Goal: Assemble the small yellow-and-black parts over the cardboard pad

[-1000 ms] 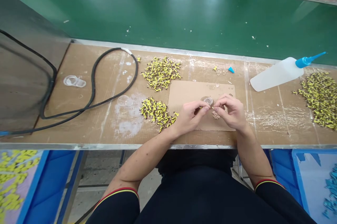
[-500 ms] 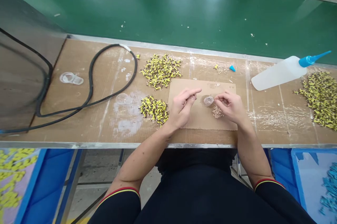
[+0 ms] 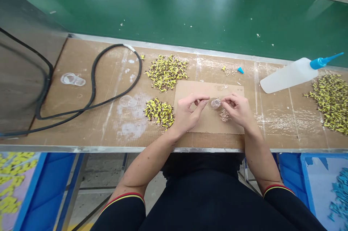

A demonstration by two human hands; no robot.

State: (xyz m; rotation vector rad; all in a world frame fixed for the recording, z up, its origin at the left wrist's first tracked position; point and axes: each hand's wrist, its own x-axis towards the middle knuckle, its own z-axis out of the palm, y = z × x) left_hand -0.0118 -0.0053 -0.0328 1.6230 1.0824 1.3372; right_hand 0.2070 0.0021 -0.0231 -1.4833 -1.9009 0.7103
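A small round clear dish (image 3: 215, 103) sits on a cardboard sheet (image 3: 201, 124) between my two hands. To its left is my left hand (image 3: 191, 110), thumb and forefinger brought together near the dish's edge; whatever is in that pinch is too small to make out. My right hand (image 3: 236, 108) pinches at the dish's right rim, and its fingertips hide what they hold. Just below the dish lies a little heap of tiny pale, pinkish pieces (image 3: 225, 116). Left of my left hand is a pile of small yellow-and-dark pieces (image 3: 159, 112).
Another yellow pile (image 3: 166, 71) lies farther back, and a larger one (image 3: 330, 102) at right. A white squeeze bottle (image 3: 289, 75) with a blue nozzle lies near a blue cap (image 3: 240, 70). A black cable (image 3: 94, 75) loops at left. Blue bins (image 3: 293, 180) flank me below the table.
My left forefinger was stretched out and now meets the thumb in a pinch near the dish. The right hand stays almost where it was.
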